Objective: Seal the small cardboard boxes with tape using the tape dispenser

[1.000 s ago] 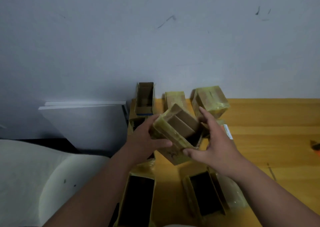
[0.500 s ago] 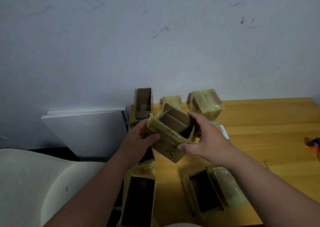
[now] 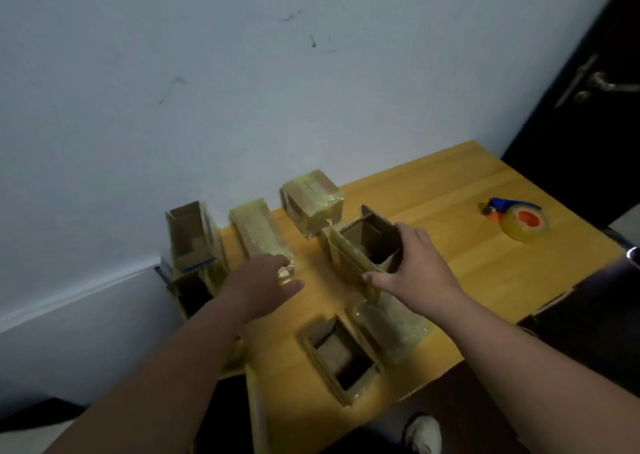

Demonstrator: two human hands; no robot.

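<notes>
My right hand [image 3: 414,270] grips an open small cardboard box [image 3: 367,246] that stands on the wooden table [image 3: 485,270]. Its thumb is on the box's near left edge and its fingers curl over the right wall. My left hand [image 3: 263,284] lies with fingers out on the table, touching the near end of a long taped box [image 3: 258,234], and holds nothing. The tape dispenser [image 3: 519,221], a yellowish roll with an orange core and a blue and orange handle, lies at the far right of the table, well away from both hands.
A taped cube box [image 3: 311,201] sits near the wall. Open boxes stand at the back left [image 3: 188,235], the left edge [image 3: 190,292] and the front [image 3: 341,356]. Another taped box [image 3: 388,329] lies beside the front one. A dark door [image 3: 588,90] is at the right.
My left hand has let go of the open box and dropped to the table by the long taped box. My right hand has brought the box down to the table. The view swung right.
</notes>
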